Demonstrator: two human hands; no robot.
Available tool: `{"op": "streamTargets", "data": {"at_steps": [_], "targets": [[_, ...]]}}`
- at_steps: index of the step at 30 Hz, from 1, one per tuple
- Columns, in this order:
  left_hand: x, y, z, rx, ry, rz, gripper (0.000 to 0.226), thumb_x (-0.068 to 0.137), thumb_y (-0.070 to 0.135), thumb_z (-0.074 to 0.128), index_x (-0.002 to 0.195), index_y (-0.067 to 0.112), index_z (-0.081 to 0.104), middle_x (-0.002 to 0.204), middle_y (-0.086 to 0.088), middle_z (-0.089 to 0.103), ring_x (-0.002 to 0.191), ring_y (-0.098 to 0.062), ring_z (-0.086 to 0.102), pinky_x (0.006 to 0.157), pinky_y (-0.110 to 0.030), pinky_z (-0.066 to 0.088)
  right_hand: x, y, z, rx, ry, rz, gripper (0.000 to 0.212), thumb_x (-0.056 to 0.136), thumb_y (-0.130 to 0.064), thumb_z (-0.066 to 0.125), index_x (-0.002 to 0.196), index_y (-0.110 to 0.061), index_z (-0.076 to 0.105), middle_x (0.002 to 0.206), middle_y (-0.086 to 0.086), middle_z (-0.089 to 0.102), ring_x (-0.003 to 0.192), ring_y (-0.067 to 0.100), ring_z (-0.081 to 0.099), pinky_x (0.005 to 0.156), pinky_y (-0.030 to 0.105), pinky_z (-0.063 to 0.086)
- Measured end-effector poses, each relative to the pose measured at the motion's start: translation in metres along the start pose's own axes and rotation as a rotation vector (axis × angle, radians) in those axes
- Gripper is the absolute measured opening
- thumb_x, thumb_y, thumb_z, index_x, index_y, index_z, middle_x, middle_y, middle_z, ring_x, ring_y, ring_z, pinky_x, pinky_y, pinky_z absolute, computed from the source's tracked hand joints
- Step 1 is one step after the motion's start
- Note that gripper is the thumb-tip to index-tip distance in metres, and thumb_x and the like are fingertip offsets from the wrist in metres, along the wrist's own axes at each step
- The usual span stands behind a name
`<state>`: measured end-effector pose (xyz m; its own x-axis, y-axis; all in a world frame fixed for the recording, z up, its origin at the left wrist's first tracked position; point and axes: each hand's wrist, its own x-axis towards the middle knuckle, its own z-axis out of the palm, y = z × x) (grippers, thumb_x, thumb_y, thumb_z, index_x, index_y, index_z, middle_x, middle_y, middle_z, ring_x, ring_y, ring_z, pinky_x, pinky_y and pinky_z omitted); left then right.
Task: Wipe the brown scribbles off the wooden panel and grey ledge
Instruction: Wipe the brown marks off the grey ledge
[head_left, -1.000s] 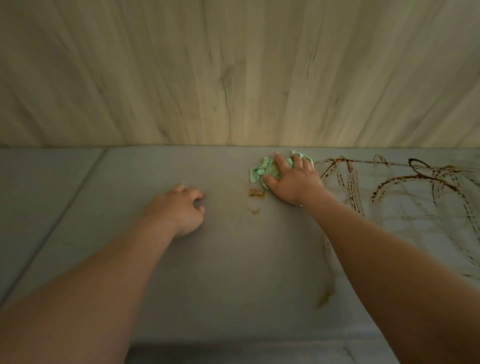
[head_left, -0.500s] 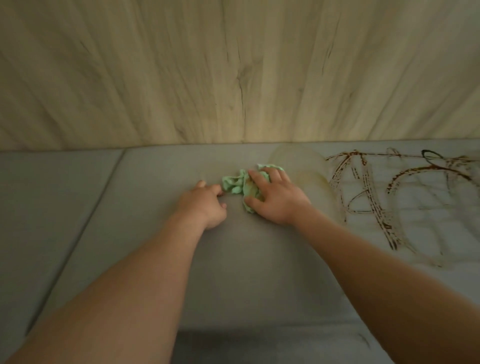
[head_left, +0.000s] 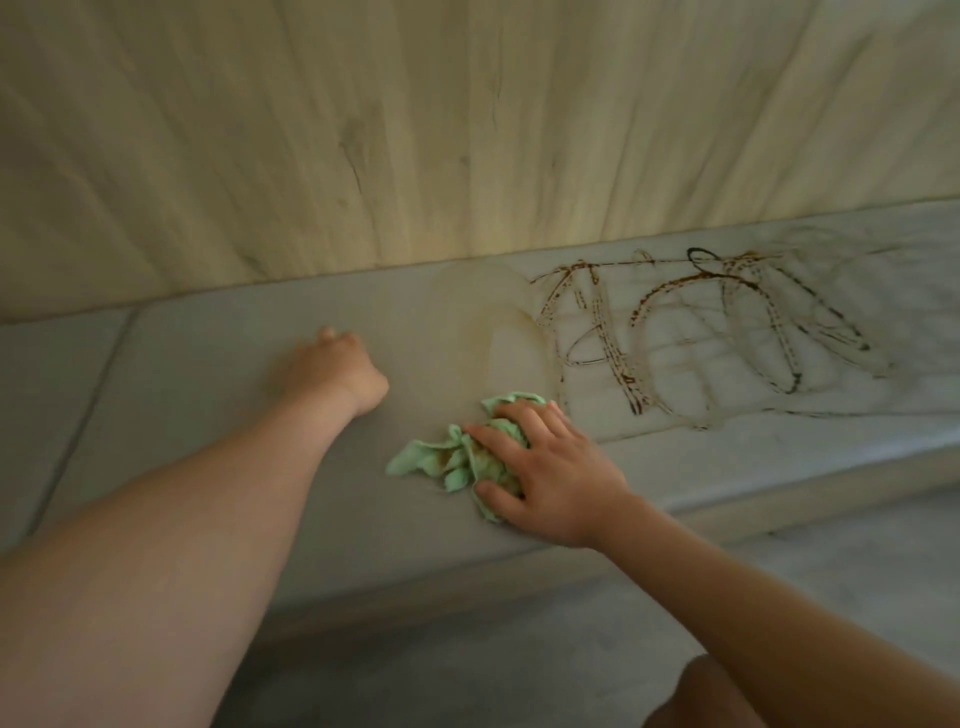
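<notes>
**A:** Starting at the right hand (head_left: 545, 467). Its grip is on a crumpled mint-green cloth (head_left: 441, 460), with the fingers spread over the wad and the thumb hooked round the near edge, pressing it down.

**B:** Where's the cloth sitting?

**A:** On the flat grey ledge (head_left: 208, 415), close to its front edge. A loose tail pokes out to the left, stained brown in the folds, and the rest is hidden under the palm.

**B:** And the marks?

**A:** Looping brown scribbles (head_left: 701, 332) on the ledge, behind and to the right of the cloth, not touching it. A pale curved smear (head_left: 498, 312) sits just to their left.

**B:** Left hand?

**A:** The left hand (head_left: 332, 371) rests on the ledge, apart from the cloth, curled and holding nothing. Its fingertips are out of sight.

**B:** Further out?

**A:** A light wooden panel (head_left: 415, 130) rises behind the ledge, its grain blurred. At the bottom right a rounded shape (head_left: 696, 696) is cut off by the frame, and I can't tell what it is.
</notes>
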<state>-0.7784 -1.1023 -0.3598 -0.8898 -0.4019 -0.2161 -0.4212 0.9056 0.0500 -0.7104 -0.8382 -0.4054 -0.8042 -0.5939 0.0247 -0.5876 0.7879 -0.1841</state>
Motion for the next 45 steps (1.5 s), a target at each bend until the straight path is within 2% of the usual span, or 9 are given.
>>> {"op": "streamTargets", "data": {"at_steps": [5,10,13,20,24,31,38,41,45], "targets": [[-0.007,0.057,0.013,-0.056,0.153,0.277,0.04,0.096,0.035,0.048,0.131,0.018,0.057,0.136,-0.013,0.051,0.13,-0.037,0.044,0.115,-0.048,0.032,-0.014,0.067,-0.019,-0.045,-0.045,0.264,0.069,0.097,-0.073,0.027,0.159,-0.044,0.021,0.168,0.007,0.018,0.157,0.031,0.011,0.129,0.047,0.0],[-0.022,0.075,0.037,-0.165,0.044,0.226,0.05,0.103,0.053,0.034,0.147,0.031,0.04,0.159,-0.003,0.028,0.148,-0.032,0.022,0.122,-0.061,0.014,0.042,0.081,-0.022,-0.038,-0.046,0.454,0.073,0.099,-0.072,0.022,0.163,-0.041,0.009,0.171,0.02,0.005,0.158,0.041,0.001,0.129,0.052,-0.001],[-0.027,0.073,0.052,-0.108,-0.031,0.238,0.055,0.098,0.06,0.033,0.149,0.039,0.031,0.165,0.002,0.017,0.153,-0.03,0.011,0.121,-0.067,0.008,0.082,0.078,-0.018,-0.056,-0.079,0.425,0.073,0.099,-0.071,0.02,0.164,-0.041,0.004,0.171,0.023,0.0,0.158,0.043,-0.002,0.128,0.053,-0.001],[-0.008,0.085,0.026,0.06,-0.172,0.251,0.07,0.088,0.074,0.048,0.148,0.039,0.033,0.16,-0.002,0.025,0.148,-0.033,0.026,0.113,-0.061,0.036,0.147,0.126,-0.025,-0.059,-0.106,0.427,0.075,0.097,-0.076,0.02,0.163,-0.044,0.009,0.172,0.019,0.003,0.158,0.04,0.001,0.129,0.05,-0.001],[-0.006,0.095,0.021,0.074,-0.227,0.211,0.073,0.089,0.069,0.056,0.15,0.039,0.027,0.164,-0.003,0.014,0.15,-0.035,0.019,0.113,-0.065,0.035,0.186,0.138,-0.029,-0.108,-0.104,0.476,0.07,0.1,-0.071,0.019,0.163,-0.042,0.012,0.17,0.024,0.005,0.157,0.043,0.005,0.129,0.052,0.0],[0.0,0.115,0.009,0.08,-0.335,0.121,0.088,0.094,0.05,0.066,0.158,0.04,0.006,0.169,0.0,-0.016,0.155,-0.041,-0.009,0.109,-0.081,0.023,0.213,0.157,-0.036,-0.038,-0.108,0.239,0.068,0.106,-0.056,0.025,0.166,-0.033,0.001,0.172,0.013,0.01,0.158,0.034,0.009,0.128,0.047,0.007],[0.006,0.119,0.015,0.087,-0.333,0.108,0.087,0.094,0.047,0.067,0.157,0.038,0.008,0.167,-0.001,-0.016,0.154,-0.042,-0.01,0.109,-0.082,0.021,0.201,0.251,-0.051,0.066,0.0,0.613,0.066,0.1,-0.04,0.031,0.159,-0.01,0.03,0.168,0.014,0.025,0.153,0.037,0.023,0.123,0.055,0.028],[0.008,0.119,0.016,0.091,-0.332,0.108,0.086,0.094,0.043,0.068,0.156,0.038,0.008,0.165,-0.001,-0.015,0.153,-0.043,-0.009,0.108,-0.084,0.021,0.195,0.253,-0.05,0.094,0.007,0.688,0.068,0.104,-0.039,0.031,0.163,-0.009,0.017,0.17,0.016,0.017,0.156,0.038,0.015,0.123,0.056,0.023],[0.016,0.117,0.018,0.093,-0.328,0.095,0.088,0.092,0.04,0.07,0.155,0.04,0.008,0.166,0.0,-0.017,0.153,-0.044,-0.01,0.106,-0.086,0.02,0.181,0.219,-0.043,0.075,-0.049,0.53,0.071,0.106,-0.043,0.028,0.166,-0.02,-0.002,0.172,0.015,0.01,0.158,0.036,0.009,0.125,0.051,0.017]]}}
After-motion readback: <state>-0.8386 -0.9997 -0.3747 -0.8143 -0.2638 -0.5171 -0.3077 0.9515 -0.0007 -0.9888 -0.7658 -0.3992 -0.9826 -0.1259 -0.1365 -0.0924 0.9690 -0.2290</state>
